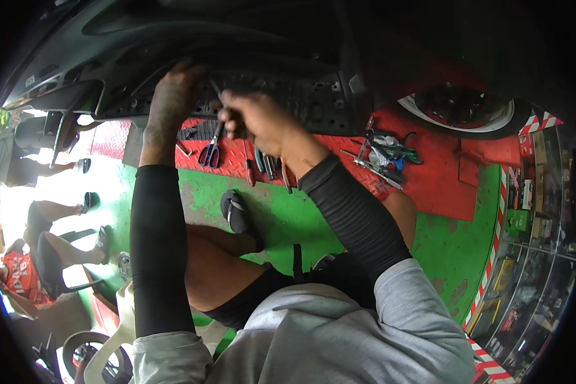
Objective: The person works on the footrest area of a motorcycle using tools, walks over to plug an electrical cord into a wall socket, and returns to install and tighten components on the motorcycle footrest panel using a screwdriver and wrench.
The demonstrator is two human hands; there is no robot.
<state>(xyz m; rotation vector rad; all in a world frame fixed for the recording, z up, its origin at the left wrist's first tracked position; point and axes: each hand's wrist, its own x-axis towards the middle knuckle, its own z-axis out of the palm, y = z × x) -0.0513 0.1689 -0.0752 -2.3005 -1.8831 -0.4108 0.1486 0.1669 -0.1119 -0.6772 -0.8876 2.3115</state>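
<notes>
The dark underside panel of a vehicle (294,96), dotted with holes, spans the top of the head view. My left hand (175,89) is raised against it, fingers curled in the shadow; whatever they grip is hidden. Beside it to the right, my right hand (256,118) is closed around a thin rod-like tool (215,84), whose slim shaft points up and left toward the panel. The hand covers the rest of the tool, so its exact kind does not show. Beneath my hands, blue-handled scissors (210,155) and several hand tools (269,168) lie on a red platform (441,192).
More tools and pliers (390,153) are heaped on the platform at right, below a wheel (461,109). Shelves with boxes (531,256) line the right side behind red-white tape. At left, other people's legs (51,224) show near a wheel (96,358) on the floor.
</notes>
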